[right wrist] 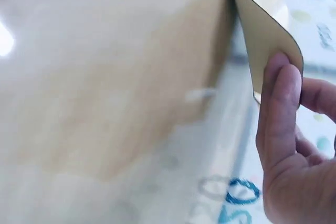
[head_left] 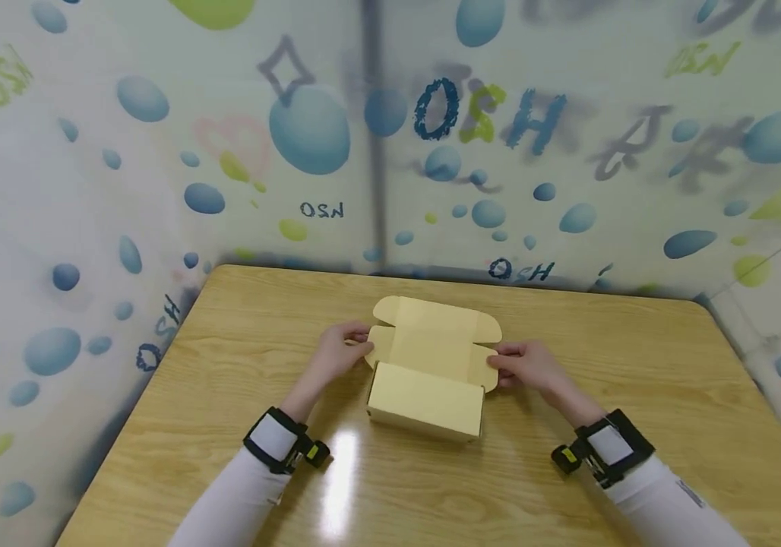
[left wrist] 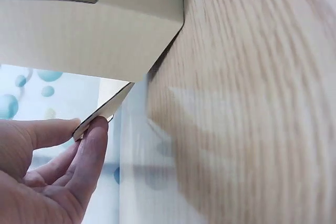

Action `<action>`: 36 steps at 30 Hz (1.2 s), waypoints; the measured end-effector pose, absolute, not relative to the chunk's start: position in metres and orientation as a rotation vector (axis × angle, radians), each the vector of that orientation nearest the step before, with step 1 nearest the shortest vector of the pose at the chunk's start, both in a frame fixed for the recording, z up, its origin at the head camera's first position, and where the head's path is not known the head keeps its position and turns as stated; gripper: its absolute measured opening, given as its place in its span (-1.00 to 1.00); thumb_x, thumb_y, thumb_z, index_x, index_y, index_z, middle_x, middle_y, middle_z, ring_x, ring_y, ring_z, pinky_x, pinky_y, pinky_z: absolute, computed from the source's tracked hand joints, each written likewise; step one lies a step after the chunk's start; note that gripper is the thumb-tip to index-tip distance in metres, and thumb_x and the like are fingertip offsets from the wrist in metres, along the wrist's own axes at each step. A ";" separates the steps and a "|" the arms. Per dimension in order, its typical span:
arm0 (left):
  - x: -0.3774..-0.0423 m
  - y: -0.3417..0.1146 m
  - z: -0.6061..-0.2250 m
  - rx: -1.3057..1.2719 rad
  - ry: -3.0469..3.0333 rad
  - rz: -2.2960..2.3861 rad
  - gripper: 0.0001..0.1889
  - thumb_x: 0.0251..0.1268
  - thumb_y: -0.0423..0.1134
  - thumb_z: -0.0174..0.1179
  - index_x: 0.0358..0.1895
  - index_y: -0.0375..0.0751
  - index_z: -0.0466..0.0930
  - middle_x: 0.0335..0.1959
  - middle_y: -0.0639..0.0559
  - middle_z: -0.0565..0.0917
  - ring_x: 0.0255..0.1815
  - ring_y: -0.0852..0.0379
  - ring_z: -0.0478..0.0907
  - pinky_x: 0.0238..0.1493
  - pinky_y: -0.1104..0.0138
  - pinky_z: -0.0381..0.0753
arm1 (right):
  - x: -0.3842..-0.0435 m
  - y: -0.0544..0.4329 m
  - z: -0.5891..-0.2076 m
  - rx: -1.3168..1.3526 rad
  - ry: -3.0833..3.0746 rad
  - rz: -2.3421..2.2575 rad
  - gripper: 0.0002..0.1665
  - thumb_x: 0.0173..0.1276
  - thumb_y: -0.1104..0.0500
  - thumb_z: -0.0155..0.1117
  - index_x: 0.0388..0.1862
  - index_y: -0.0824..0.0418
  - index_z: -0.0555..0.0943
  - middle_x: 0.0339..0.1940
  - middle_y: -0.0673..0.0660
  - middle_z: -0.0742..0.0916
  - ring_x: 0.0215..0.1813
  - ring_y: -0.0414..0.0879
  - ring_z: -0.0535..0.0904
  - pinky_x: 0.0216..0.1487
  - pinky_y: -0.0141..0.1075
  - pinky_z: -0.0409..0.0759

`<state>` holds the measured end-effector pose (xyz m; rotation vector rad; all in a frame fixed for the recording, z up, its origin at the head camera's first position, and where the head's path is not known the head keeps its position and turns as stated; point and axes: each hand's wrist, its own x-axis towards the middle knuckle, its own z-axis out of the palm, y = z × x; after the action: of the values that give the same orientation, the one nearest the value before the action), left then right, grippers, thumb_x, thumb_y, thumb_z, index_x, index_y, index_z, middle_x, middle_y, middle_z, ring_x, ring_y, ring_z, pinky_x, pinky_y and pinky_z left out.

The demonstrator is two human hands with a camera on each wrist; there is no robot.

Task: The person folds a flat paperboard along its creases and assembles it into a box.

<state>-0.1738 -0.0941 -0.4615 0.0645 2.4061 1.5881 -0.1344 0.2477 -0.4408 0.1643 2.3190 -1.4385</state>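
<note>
A small cardboard box (head_left: 425,399) stands on the table with its lid (head_left: 434,338) folded back, away from the person. Side flaps stick out from both edges of the lid. My left hand (head_left: 343,351) pinches the left side flap (left wrist: 107,109) between thumb and fingers; the left wrist view shows the grip up close, beside the box's slotted side wall (left wrist: 94,30). On the opposite side my right hand (head_left: 527,365) pinches the right side flap (right wrist: 273,40) by its outer edge. The inside of the box is hidden in the head view.
The wooden table (head_left: 240,319) reaches back to a printed curtain (head_left: 240,152) with drops and letters. Black wrist cameras are strapped on both wrists. A bright light reflection (head_left: 339,486) lies on the tabletop in front of the box, to its left.
</note>
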 end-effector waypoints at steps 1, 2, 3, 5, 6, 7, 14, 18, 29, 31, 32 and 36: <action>-0.173 -0.095 -0.461 0.039 2.396 1.621 -0.64 0.44 -0.42 0.27 0.25 -0.42 0.65 0.01 -0.31 0.72 -0.23 0.06 0.75 -0.32 0.36 0.76 | -0.139 0.247 -0.440 0.168 2.324 -1.451 -0.44 0.57 0.16 0.23 0.33 0.58 0.52 -0.28 0.03 0.79 -0.33 -0.32 0.66 -0.24 -0.47 0.75; -0.171 -0.095 -0.461 0.017 2.386 1.655 -0.64 0.44 -0.43 0.27 0.24 -0.43 0.65 0.00 -0.31 0.71 -0.28 0.09 0.73 -0.32 0.35 0.78 | -0.142 0.246 -0.439 0.179 2.331 -1.463 -0.41 0.57 0.16 0.23 0.36 0.58 0.50 -0.21 0.09 0.80 -0.32 -0.32 0.66 -0.23 -0.47 0.76; -0.170 -0.096 -0.462 -0.004 2.375 1.686 -0.64 0.44 -0.43 0.26 0.24 -0.44 0.65 -0.01 -0.31 0.71 -0.33 0.12 0.72 -0.31 0.33 0.80 | -0.145 0.245 -0.439 0.183 2.340 -1.475 -0.38 0.58 0.15 0.22 0.40 0.59 0.46 -0.14 0.16 0.80 -0.31 -0.32 0.66 -0.22 -0.47 0.76; -0.167 -0.097 -0.462 -0.036 2.352 1.742 -0.65 0.44 -0.43 0.26 0.23 -0.46 0.64 -0.02 -0.31 0.70 -0.38 0.16 0.69 -0.28 0.29 0.83 | -0.149 0.242 -0.440 0.193 2.351 -1.502 -0.35 0.59 0.15 0.22 0.45 0.58 0.42 -0.01 0.25 0.78 -0.29 -0.31 0.67 -0.21 -0.46 0.77; -0.166 -0.097 -0.463 -0.048 2.346 1.761 -0.65 0.44 -0.44 0.26 0.23 -0.47 0.65 -0.02 -0.32 0.70 -0.39 0.16 0.69 -0.28 0.27 0.84 | -0.151 0.240 -0.441 0.196 2.355 -1.513 -0.36 0.59 0.15 0.23 0.45 0.57 0.43 0.02 0.28 0.78 -0.28 -0.31 0.67 -0.21 -0.45 0.77; -0.165 -0.097 -0.464 -0.060 2.340 1.772 -0.65 0.45 -0.44 0.26 0.23 -0.47 0.65 -0.01 -0.32 0.70 -0.40 0.17 0.68 -0.27 0.27 0.84 | -0.151 0.239 -0.442 0.200 2.360 -1.518 -0.36 0.59 0.15 0.23 0.44 0.57 0.44 0.03 0.29 0.77 -0.28 -0.31 0.67 -0.21 -0.45 0.77; -0.160 -0.096 -0.470 -0.132 2.328 1.836 -0.68 0.42 -0.45 0.26 0.17 -0.48 0.68 -0.02 -0.33 0.72 -0.41 0.20 0.67 -0.35 0.34 0.81 | -0.150 0.232 -0.451 0.238 2.368 -1.557 -0.37 0.59 0.12 0.24 0.44 0.53 0.47 -0.09 0.17 0.76 -0.28 -0.30 0.64 -0.25 -0.43 0.75; -0.159 -0.095 -0.468 -0.142 2.324 1.858 -0.68 0.43 -0.43 0.28 0.18 -0.45 0.69 -0.01 -0.32 0.73 -0.36 0.17 0.71 -0.33 0.31 0.82 | -0.147 0.230 -0.448 0.246 2.392 -1.560 -0.36 0.60 0.09 0.23 0.45 0.52 0.47 -0.08 0.17 0.75 -0.28 -0.28 0.62 -0.26 -0.42 0.74; -0.154 -0.095 -0.454 -0.082 2.325 1.997 -0.71 0.46 -0.40 0.28 0.17 -0.36 0.70 0.05 -0.31 0.72 -0.18 0.13 0.76 -0.21 0.29 0.84 | -0.143 0.221 -0.438 0.248 2.541 -1.660 -0.44 0.61 0.06 0.25 0.37 0.43 0.58 -0.01 0.18 0.75 -0.27 -0.34 0.62 -0.23 -0.50 0.74; -0.153 -0.095 -0.451 -0.056 2.328 2.017 -0.71 0.47 -0.40 0.27 0.18 -0.35 0.69 0.06 -0.32 0.72 -0.14 0.08 0.77 -0.22 0.32 0.84 | -0.141 0.220 -0.436 0.247 2.585 -1.673 -0.46 0.60 0.08 0.25 0.35 0.43 0.60 -0.02 0.19 0.77 -0.29 -0.38 0.61 -0.24 -0.51 0.74; -0.152 -0.094 -0.450 -0.045 2.329 2.025 -0.71 0.47 -0.41 0.27 0.18 -0.35 0.69 0.07 -0.32 0.72 -0.11 0.04 0.78 -0.22 0.31 0.84 | -0.140 0.220 -0.435 0.245 2.611 -1.675 -0.48 0.60 0.08 0.25 0.33 0.44 0.61 -0.03 0.21 0.77 -0.30 -0.40 0.60 -0.24 -0.51 0.74; -0.151 -0.092 -0.445 -0.001 2.357 2.053 -0.70 0.47 -0.40 0.27 0.19 -0.36 0.68 0.08 -0.33 0.72 0.00 -0.12 0.80 -0.14 0.20 0.86 | -0.136 0.217 -0.429 0.218 2.716 -1.666 -0.50 0.60 0.06 0.26 0.30 0.41 0.64 0.08 0.37 0.78 -0.29 -0.49 0.63 -0.24 -0.50 0.75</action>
<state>-0.1506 -0.0917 -0.4447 -0.0008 2.3566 2.0532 -0.1360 0.2168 -0.4295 0.2177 2.7160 -1.6656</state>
